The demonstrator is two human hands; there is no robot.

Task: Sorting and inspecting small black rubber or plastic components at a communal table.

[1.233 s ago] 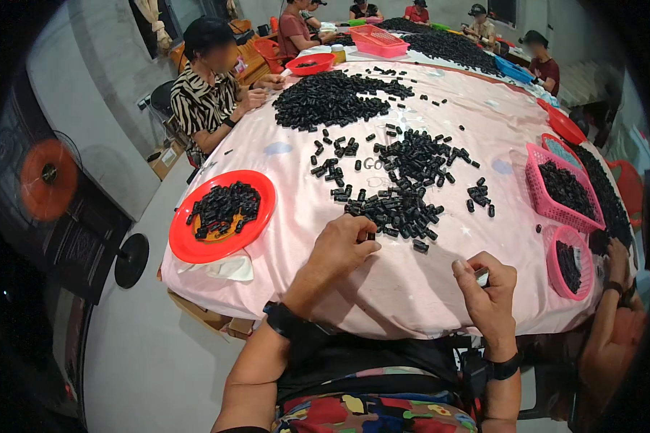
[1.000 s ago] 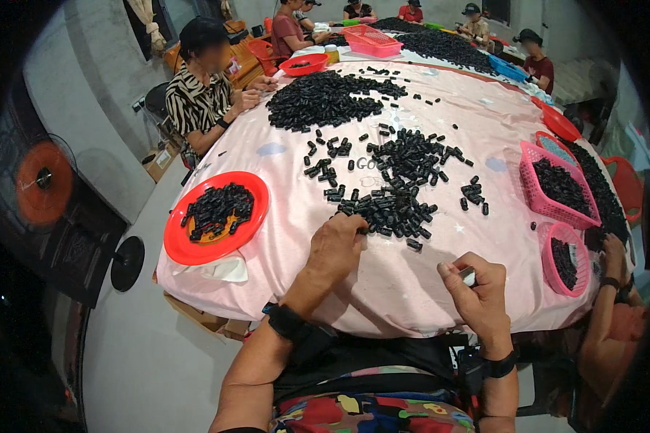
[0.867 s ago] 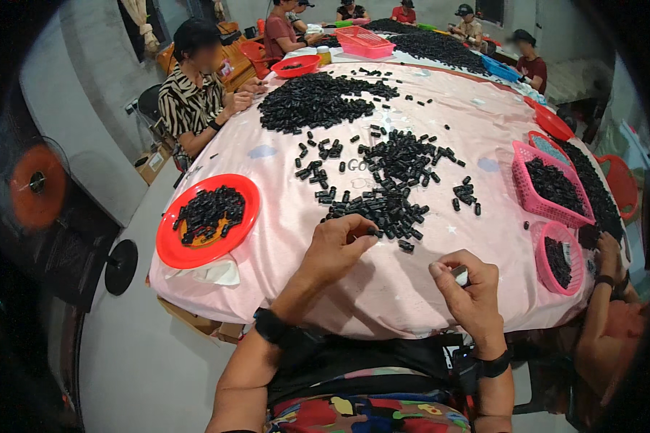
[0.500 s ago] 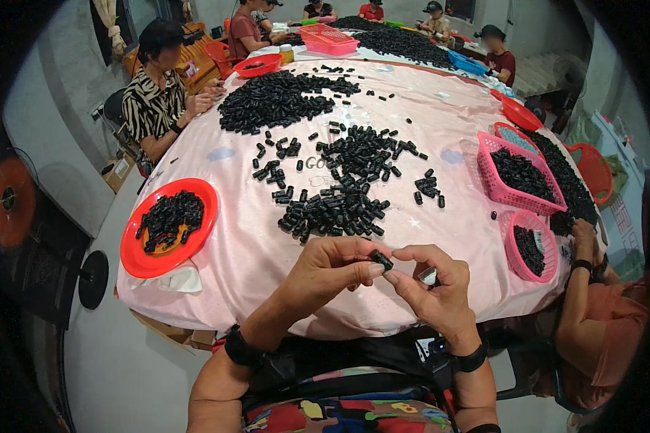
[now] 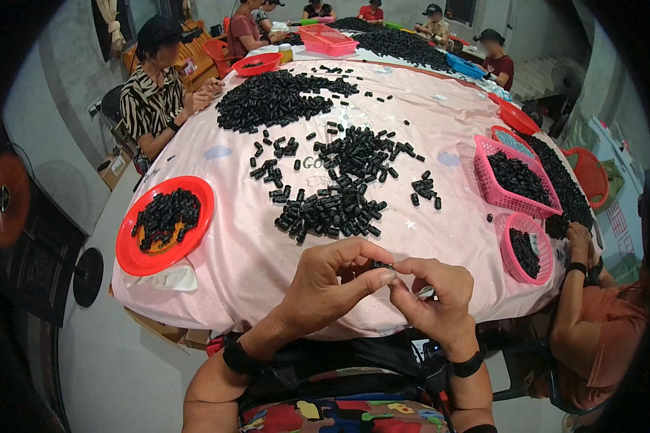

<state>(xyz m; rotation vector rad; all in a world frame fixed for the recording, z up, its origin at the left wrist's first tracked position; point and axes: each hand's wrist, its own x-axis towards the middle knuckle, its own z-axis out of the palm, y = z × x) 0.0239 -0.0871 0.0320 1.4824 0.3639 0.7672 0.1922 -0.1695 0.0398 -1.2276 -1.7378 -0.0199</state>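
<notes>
My left hand point(image 5: 323, 283) pinches a small black cylindrical piece point(image 5: 381, 265) between thumb and fingers, just above the table's near edge. The fingertips of my right hand point(image 5: 440, 297) close on the piece's right end and partly cover it. Tucked in the curl of the right fingers is a small whitish, shiny object point(image 5: 426, 292), whose kind I cannot make out. Beyond my hands lies a loose pile of similar black pieces point(image 5: 332, 211) on the pink tablecloth point(image 5: 267, 252).
To the left a red plate point(image 5: 207, 209) holds black pieces, with a white cloth point(image 5: 177, 279) under its edge. Pink baskets point(image 5: 509, 204) of black parts stand at right. A larger black heap point(image 5: 267, 101) lies farther off. Several people sit around the table, one close at right.
The black piece has turned between my fingers and shows less now. My right fingers have closed in on its end. The view has shifted slightly.
</notes>
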